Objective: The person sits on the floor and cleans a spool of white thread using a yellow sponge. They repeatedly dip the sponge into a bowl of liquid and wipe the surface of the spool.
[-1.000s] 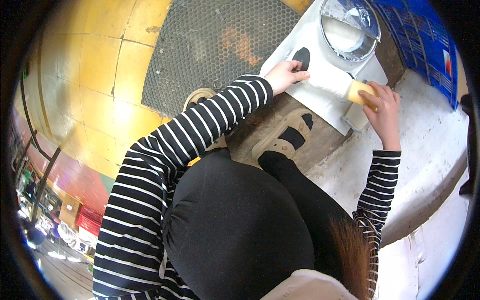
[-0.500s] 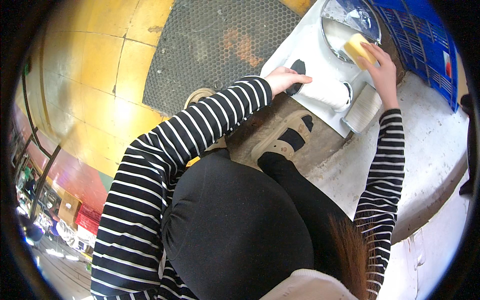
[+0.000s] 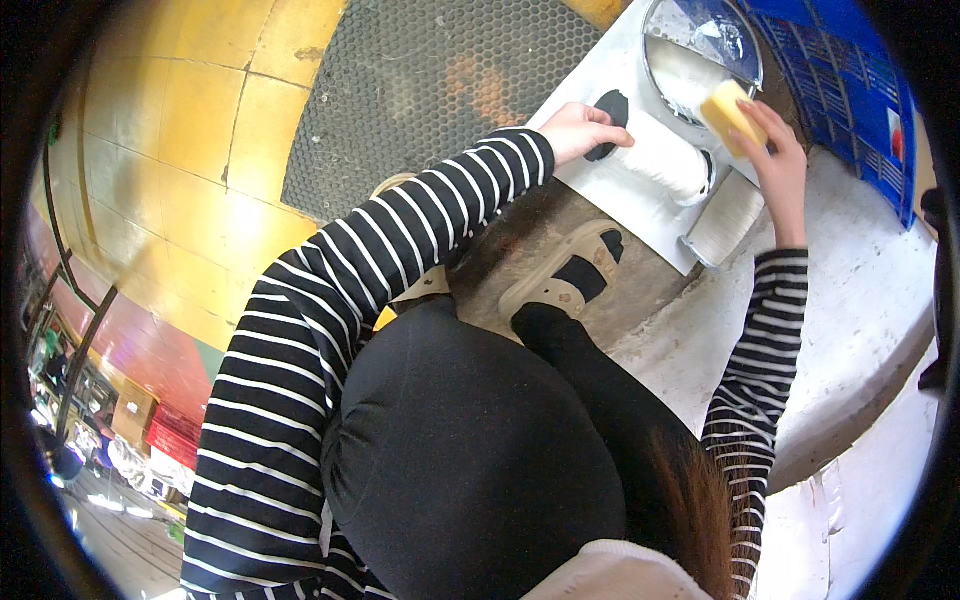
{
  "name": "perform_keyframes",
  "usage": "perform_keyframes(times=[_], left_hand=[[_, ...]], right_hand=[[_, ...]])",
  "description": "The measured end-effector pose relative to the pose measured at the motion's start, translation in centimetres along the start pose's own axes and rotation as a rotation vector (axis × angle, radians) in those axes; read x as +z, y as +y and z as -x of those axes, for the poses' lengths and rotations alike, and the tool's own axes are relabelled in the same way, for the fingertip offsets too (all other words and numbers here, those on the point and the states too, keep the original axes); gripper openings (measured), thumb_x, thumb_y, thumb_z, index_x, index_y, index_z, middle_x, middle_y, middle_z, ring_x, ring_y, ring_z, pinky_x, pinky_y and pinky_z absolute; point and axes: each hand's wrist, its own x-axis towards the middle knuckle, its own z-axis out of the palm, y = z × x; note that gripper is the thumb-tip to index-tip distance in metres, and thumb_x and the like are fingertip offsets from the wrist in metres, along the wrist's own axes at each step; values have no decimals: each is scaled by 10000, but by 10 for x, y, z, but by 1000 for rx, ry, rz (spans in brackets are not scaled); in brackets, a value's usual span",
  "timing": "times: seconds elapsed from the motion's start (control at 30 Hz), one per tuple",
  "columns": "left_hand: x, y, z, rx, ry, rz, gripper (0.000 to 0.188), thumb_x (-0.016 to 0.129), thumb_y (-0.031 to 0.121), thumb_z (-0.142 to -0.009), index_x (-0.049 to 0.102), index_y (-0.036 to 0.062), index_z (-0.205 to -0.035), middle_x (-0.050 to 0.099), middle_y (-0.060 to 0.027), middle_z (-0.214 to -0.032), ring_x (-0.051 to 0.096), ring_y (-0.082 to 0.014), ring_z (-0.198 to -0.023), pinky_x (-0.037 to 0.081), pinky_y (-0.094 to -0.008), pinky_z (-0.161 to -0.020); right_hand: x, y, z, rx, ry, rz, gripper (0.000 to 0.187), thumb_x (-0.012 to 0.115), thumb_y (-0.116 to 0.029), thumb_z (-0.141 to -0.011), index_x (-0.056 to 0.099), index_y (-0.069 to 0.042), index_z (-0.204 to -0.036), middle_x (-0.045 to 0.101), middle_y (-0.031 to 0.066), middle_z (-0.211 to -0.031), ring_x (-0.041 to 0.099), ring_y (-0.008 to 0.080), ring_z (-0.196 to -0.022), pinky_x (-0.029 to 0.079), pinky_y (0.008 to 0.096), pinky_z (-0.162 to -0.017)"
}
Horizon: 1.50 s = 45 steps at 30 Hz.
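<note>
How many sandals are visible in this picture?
2. One beige sandal sits on the foot in the black sock at centre; another sandal is mostly hidden under the left striped sleeve.

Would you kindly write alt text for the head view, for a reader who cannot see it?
A crouching person's right hand holds a yellow sponge at the rim of a round metal basin, while the left hand rests on a white board on a wet floor.
</note>
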Motion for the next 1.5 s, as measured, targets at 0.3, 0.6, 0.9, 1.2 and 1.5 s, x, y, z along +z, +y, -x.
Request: perform_keyframes(times=[0.3,0.6,0.9,1.2,1.5], left_hand=[[-10,-5,-10,5,-48,56,630,828,430,-744,666,-58,-1108,676,-112,-1001,606,-165,-936,442,-277,-912],[-8,-1,-1,-45,-58,19,888,796,475,-772,487,-149,-1324,585,-226,-1264,518,-259,-1222,327,-352,-1093],[-5,-10,5,13,12,-48,813,819,433,-765,550,-150,-1264,655,-195,-1148,610,-226,-1079,433,-300,-992],[-3,-22,19,81,-38,-78,692,814,342,-801,561,-136,-1232,642,-167,-1126,596,-190,-1039,455,-287,-948],[-9,-24,20,-3,-163,-153,972,863,329,-728,363,-154,-1408,473,-289,-1406,456,-316,-1338,346,-353,-1126]], right_hand=[[-1,-24,76,-294,-124,335,377,746,-114,-766,734,-197,-1133,629,42,-1286,562,231,-1169,353,378,-1006],[-11,-32,95,-258,-51,506,386,735,-109,-750,737,-220,-1119,637,22,-1262,564,215,-1143,368,381,-978],[-11,-36,84,-245,-171,461,378,736,-105,-713,743,-193,-1080,630,46,-1235,568,228,-1117,377,388,-959],[-2,-49,87,-347,-115,422,335,739,-126,-703,754,-171,-1034,635,57,-1204,571,244,-1096,372,394,-963],[-14,-43,88,-205,-184,481,351,723,-118,-694,752,-175,-1040,631,55,-1201,553,250,-1119,359,398,-981]])
